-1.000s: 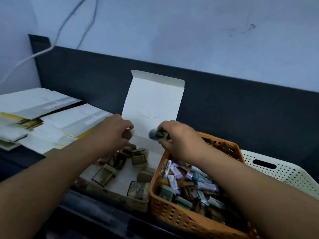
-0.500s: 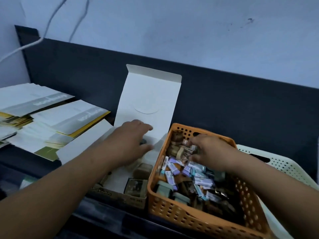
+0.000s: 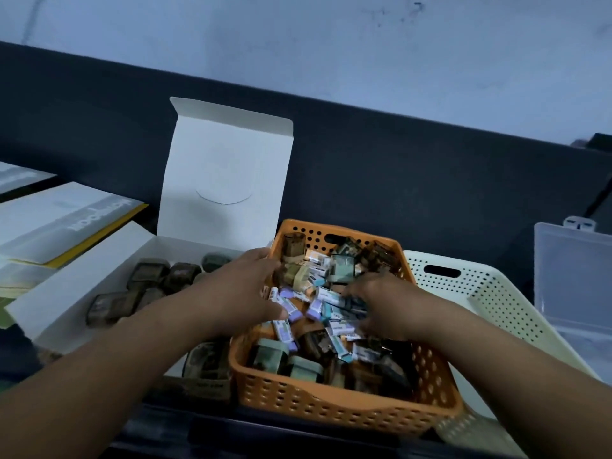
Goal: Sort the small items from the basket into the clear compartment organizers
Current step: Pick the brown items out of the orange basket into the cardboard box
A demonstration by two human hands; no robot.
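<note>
An orange perforated basket [image 3: 331,409] sits in the middle, full of small items: purple-and-white packets [image 3: 291,308], teal packets and dark brownish cases. My left hand [image 3: 241,293] reaches over the basket's left rim, its fingers spread and resting on the packets. Further right, my right hand [image 3: 387,306] is in the middle of the pile, with fingertips curled down among dark and teal pieces. Whether it holds one is hidden. A clear plastic organizer [image 3: 573,286] stands at the far right, away from both hands.
A white cardboard box [image 3: 99,279] with its lid up lies left of the basket and holds several dark brown cases [image 3: 145,276]. A cream perforated basket [image 3: 480,293] lies to the right, partly under the orange one. Stacked booklets [image 3: 66,220] are at the far left.
My left hand has left the white box and moved right into the orange basket. My right hand has shifted toward the basket's middle. The view has turned right, showing the clear organizer.
</note>
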